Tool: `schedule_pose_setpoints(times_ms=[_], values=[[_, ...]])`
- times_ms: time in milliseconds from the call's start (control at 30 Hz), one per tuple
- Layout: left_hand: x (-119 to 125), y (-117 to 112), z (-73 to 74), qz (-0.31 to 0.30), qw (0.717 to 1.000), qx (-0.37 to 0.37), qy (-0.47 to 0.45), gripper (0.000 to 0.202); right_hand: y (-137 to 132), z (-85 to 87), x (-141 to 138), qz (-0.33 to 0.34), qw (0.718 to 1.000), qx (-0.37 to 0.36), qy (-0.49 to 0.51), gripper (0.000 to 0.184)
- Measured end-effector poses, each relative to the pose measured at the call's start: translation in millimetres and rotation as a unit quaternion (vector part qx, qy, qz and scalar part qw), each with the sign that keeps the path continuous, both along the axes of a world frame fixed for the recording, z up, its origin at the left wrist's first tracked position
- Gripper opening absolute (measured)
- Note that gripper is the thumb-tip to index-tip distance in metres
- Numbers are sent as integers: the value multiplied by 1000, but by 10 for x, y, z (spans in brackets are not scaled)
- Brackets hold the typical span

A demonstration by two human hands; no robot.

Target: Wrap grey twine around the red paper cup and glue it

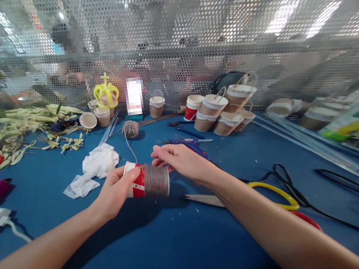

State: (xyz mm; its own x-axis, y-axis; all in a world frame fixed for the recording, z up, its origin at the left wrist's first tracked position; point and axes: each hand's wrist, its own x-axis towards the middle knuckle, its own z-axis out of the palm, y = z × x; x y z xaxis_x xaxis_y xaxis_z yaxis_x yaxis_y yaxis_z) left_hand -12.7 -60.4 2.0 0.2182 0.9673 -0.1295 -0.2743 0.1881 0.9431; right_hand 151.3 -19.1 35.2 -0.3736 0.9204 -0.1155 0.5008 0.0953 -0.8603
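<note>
My left hand is closed round a red and white paper cup lying on its side above the blue table. Grey-brown twine is wound over most of the cup's wall. My right hand reaches over the cup's far end, fingers pinched at the twine near the rim. A strand of twine runs from the cup back to a ball of twine farther up the table.
Scissors with yellow and red handles lie under my right forearm. Stacked twine-wrapped cups stand at the back. Crumpled white tissue, a yellow crown, pale leaf strips, black cables and a perforated screen surround the work area.
</note>
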Motion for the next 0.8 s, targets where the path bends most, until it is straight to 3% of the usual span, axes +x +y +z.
schedule_pose_setpoints(times_ms=[133, 267, 333, 433, 500, 600, 700, 800], values=[[17, 48, 11, 44, 999, -18, -6, 21, -36, 61, 72, 78, 996, 28, -34, 44], [5, 64, -4, 18, 1000, 11, 4, 24, -131, 39, 121, 140, 988, 44, -54, 42], [-8, 75, -9, -3, 1000, 22, 7, 24, -202, 5, 139, 119, 990, 63, -44, 41], [-18, 94, 12, -24, 999, 8, -19, 25, -330, -53, 165, 44, 982, 172, -69, 49], [-14, 98, 40, -34, 998, -23, -42, 26, -419, -94, 178, 30, 956, 277, -95, 51], [3, 84, 71, -52, 993, -88, -62, 26, -528, -172, 184, 61, 910, 389, -126, 50], [15, 62, 63, -58, 990, -109, -66, 26, -584, -277, 179, 68, 887, 435, -138, 50], [18, 47, 28, -61, 993, -91, -33, 24, -601, -381, 175, 65, 883, 446, -132, 50]])
